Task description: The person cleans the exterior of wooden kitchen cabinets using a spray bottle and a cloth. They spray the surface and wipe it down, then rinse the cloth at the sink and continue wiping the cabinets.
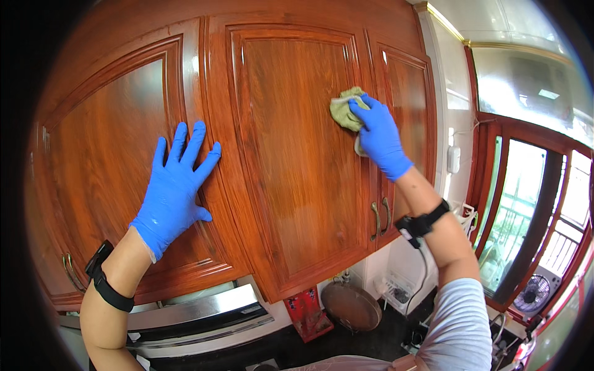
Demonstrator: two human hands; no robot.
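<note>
My right hand (378, 139), in a blue glove, grips a folded green cloth (345, 111) with a pale edge. The cloth lies against the right side of the middle wooden cabinet door (297, 162), in its upper half. Gloved in blue too, my left hand (171, 190) rests with spread fingers on the cabinet door to the left (106, 143), near that door's right frame, and holds nothing. Two bronze-coloured handles (379, 218) sit at the lower right, one on the middle door and one on the narrow right door (408, 102).
Below the cabinets are a metal range hood (195, 315), a red holder (308, 317), a hanging round pan (351, 306) and a white rack (399, 292). A window (515, 208) and a small fan (532, 293) stand at the right. A dark cable hangs from my right armband.
</note>
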